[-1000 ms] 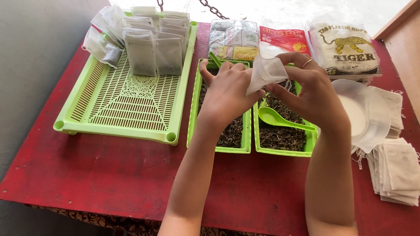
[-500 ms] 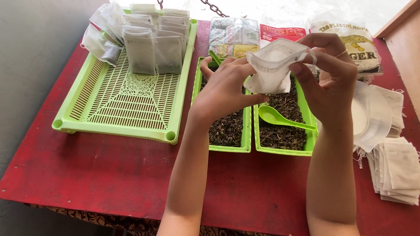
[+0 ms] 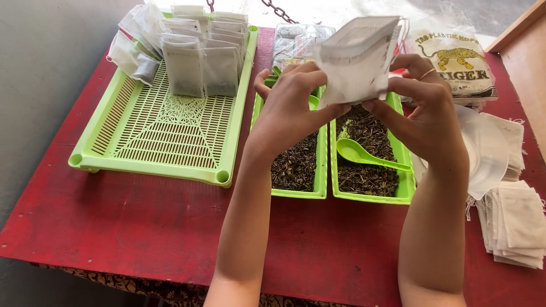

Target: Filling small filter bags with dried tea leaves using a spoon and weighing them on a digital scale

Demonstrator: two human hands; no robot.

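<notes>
A red table (image 3: 142,227) bears a big green slatted tray (image 3: 165,136) of filled sachets, then two narrow green trays (image 3: 324,190) of dried tea leaves (a green spoon (image 3: 364,155) in one). Above them, left hand (image 3: 290,108) and right hand (image 3: 426,108) pinch a white filter bag (image 3: 358,59), fingers clamped on its lower edge.

A red-painted tabletop (image 3: 142,227), scuffed and worn pale in spots, fills most of the view from above. Along its left side runs a plain grey wall (image 3: 40,68), matte and unmarked. A dark metal chain (image 3: 277,10) hangs at the far edge, against bright ground washed out by daylight. At the upper right corner stands a slanted wooden board (image 3: 526,40), light brown. A patterned cloth (image 3: 142,287) shows under the near edge of the tabletop. The light is even and soft.
</notes>
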